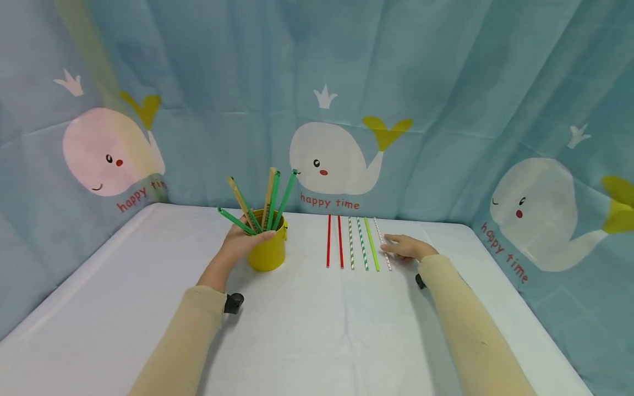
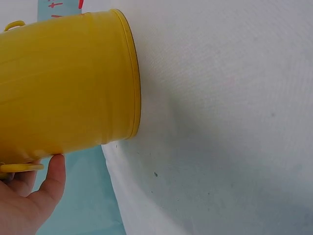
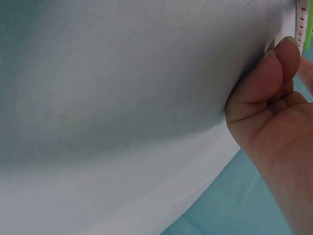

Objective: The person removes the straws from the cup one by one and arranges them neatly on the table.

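On the left of the head view my left hand [image 1: 238, 245] grips a yellow bucket [image 1: 267, 256], its thumb lying along the rim. Several green straws [image 1: 284, 198] and tan sticks with dark print [image 1: 269, 192] lean upright out of it. In the left wrist view fingers [image 2: 54, 181] touch the bucket's side [image 2: 73, 88]. To the right, my right hand [image 1: 408, 247] pinches a white straw with red dots [image 1: 388, 263] between thumb and index finger. Its other fingers [image 3: 259, 83] curl in against the tabletop, and the dotted straw [image 3: 302, 24] shows at that view's edge.
Left of the dotted straw lie a lime green straw [image 1: 371, 245], two striped straws [image 1: 362, 245] and two red straws [image 1: 340, 242], roughly parallel. A white cloth [image 1: 317, 330] covers the table. Behind it hangs a blue whale-print curtain [image 1: 228, 77].
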Tool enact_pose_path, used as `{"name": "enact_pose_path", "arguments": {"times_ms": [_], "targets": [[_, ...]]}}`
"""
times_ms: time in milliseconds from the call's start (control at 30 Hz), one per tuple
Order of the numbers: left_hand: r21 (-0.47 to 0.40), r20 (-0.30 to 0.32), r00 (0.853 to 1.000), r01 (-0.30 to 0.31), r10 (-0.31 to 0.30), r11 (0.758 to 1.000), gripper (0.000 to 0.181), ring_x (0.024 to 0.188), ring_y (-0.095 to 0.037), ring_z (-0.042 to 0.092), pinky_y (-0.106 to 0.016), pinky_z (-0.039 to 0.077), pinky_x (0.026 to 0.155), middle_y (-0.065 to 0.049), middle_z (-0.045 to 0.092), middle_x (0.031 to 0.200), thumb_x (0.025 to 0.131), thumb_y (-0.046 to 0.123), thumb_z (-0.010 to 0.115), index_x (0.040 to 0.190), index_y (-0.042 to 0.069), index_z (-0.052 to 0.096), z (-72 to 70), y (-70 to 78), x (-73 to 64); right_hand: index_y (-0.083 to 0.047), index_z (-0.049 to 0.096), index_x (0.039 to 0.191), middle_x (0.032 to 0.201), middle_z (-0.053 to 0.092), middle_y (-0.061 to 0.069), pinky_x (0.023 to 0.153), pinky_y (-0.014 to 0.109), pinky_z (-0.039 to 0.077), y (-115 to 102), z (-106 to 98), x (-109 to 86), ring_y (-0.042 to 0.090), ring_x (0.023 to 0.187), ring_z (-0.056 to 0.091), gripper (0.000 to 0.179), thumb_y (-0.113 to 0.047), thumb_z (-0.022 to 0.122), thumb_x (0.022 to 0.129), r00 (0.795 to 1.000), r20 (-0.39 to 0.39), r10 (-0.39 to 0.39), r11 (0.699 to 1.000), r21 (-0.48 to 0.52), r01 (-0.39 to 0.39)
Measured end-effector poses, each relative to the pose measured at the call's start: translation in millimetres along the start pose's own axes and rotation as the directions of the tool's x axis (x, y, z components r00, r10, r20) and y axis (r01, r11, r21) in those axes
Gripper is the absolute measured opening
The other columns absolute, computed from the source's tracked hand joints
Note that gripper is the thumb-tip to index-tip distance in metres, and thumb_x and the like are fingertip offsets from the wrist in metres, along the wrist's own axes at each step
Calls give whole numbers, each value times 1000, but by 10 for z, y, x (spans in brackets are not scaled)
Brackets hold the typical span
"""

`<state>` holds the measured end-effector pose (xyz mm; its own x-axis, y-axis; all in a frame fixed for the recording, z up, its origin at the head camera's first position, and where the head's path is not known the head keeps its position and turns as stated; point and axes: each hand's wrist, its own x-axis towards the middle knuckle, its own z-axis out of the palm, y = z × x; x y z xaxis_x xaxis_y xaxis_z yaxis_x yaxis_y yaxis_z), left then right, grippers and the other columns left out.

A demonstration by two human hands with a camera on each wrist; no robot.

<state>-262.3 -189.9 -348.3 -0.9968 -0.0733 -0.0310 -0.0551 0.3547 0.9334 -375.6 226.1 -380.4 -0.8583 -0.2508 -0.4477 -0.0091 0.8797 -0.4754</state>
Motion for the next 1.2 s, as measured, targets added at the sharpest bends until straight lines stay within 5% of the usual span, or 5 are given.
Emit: {"name": "enact_pose_path", "arguments": {"times_ms": [400, 867, 1067, 1200], "targets": [[-14, -6, 1000, -18, 18, 1000, 84, 141, -34, 28, -55, 24, 113, -15, 34, 153, 91, 30, 71, 155, 9, 21, 8, -21, 1, -3, 16, 155, 63, 35, 1, 58, 26, 37, 30, 16, -31, 13, 55, 32, 74, -43, 47, 101, 999, -3, -50, 999, 1, 50], [-27, 0, 1000, -24, 24, 999, 80, 140, -34, 29, -55, 23, 113, -14, 37, 151, 90, 30, 71, 153, 10, 26, -9, -20, 26, -5, 13, 155, 61, 35, 1, 55, 26, 35, 4, 3, -41, 13, 52, 30, 76, -44, 49, 100, 1000, 0, -17, 999, 48, 17], [-33, -14, 1000, -24, 24, 999, 79, 140, -33, 30, -55, 24, 113, -14, 38, 150, 90, 28, 72, 153, 9, 27, 10, -27, 31, -1, 14, 154, 100, 55, 18, 72, 35, 49, -73, -13, -109, 25, 85, 52, 75, -41, 49, 101, 998, -62, 19, 991, 136, -10], [-25, -21, 1000, -17, 16, 1000, 80, 140, -33, 29, -54, 23, 114, -13, 37, 151, 90, 28, 72, 153, 10, 27, -8, -27, 17, 3, 18, 152, 122, 54, 28, 78, 44, 52, -250, -15, -155, 31, 99, 58, 69, -34, 48, 102, 987, -157, -34, 975, 214, 67]]}}
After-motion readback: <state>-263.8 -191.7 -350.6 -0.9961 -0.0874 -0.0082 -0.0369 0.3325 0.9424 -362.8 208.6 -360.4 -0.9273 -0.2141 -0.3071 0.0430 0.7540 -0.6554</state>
